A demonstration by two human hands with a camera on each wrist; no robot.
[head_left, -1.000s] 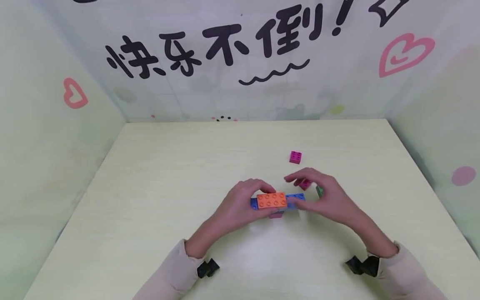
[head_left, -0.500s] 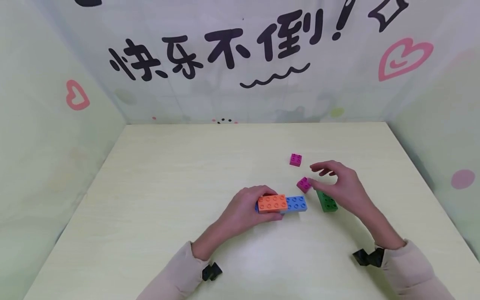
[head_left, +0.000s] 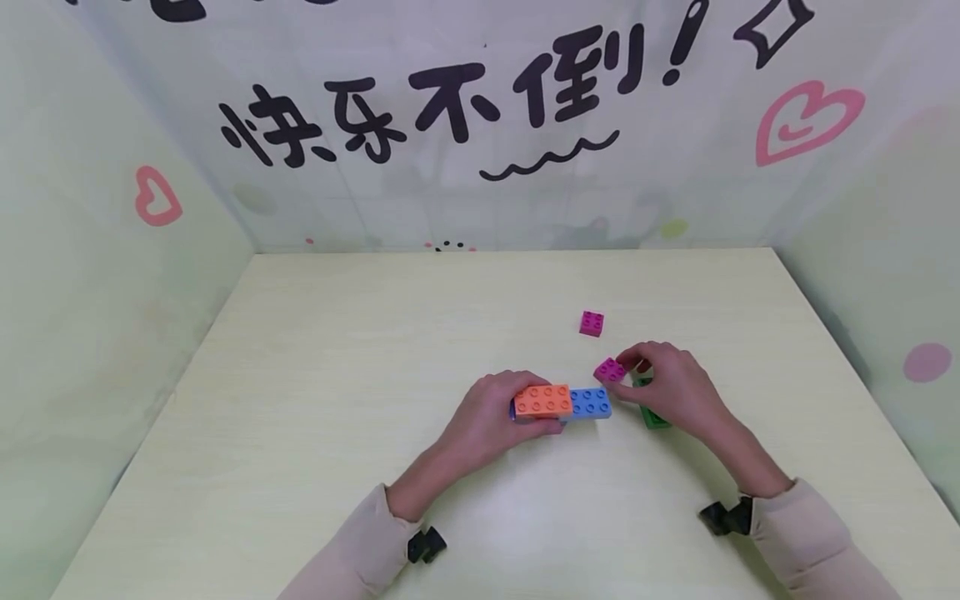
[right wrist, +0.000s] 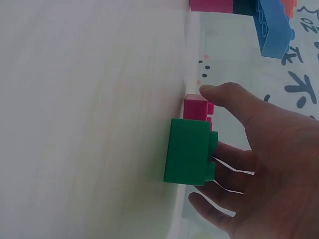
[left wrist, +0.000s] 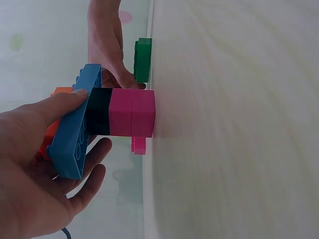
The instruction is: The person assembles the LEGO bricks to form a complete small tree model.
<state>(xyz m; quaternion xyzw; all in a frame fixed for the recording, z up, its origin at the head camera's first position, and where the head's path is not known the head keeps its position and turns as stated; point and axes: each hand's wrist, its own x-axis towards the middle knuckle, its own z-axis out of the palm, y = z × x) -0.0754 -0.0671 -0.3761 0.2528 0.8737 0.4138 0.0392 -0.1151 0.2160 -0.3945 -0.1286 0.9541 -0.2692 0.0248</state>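
Right hand (head_left: 675,387) has come down and inward since half a second ago, when its fingers hung apart beside the near pink brick (head_left: 609,367); now the thumb and forefinger meet that brick on opposite sides. Held near the middle of the desk (head_left: 375,333), the brick stack (left wrist: 94,112) stands upright, its long axis running left to right. Orange brick (head_left: 543,401) sits on top, studs up, and the blue brick (head_left: 592,403) under it juts out with its free end pointing toward the right hand. Beneath come a dark brick (left wrist: 101,119) and pink lower bricks (left wrist: 132,112) — whether these touch the desk I cannot tell. The stack has barely shifted, and the far pink brick (head_left: 592,323) lies where it did, while the green block (head_left: 655,418) is more covered by the right hand than before. Fingers of the left hand (head_left: 487,417) are clamped on the orange and blue bricks, thumb on the near side; the right hand's other fingers spread loosely beyond the green block in the right wrist view.
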